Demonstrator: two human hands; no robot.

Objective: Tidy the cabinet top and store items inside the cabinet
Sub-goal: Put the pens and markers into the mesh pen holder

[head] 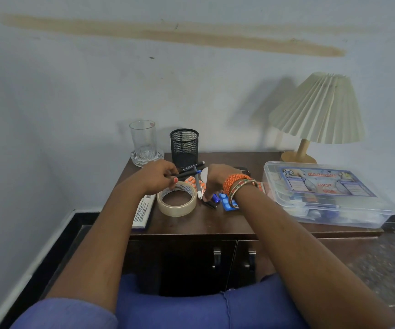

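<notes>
A dark wooden cabinet top carries scattered items. My left hand is closed on a black pen that points toward a black mesh pen holder. My right hand, with orange bangles at the wrist, reaches down with fingertips on a small black pen beside a blue one. A grey pen lies between the hands. A roll of tape sits in front of my left hand. Orange tablet strips and a blue tablet strip lie under the hands.
A glass tumbler stands at the back left. A clear first aid box fills the right side, with a pleated lamp behind it. A white carton hangs over the left edge. The cabinet doors below are closed.
</notes>
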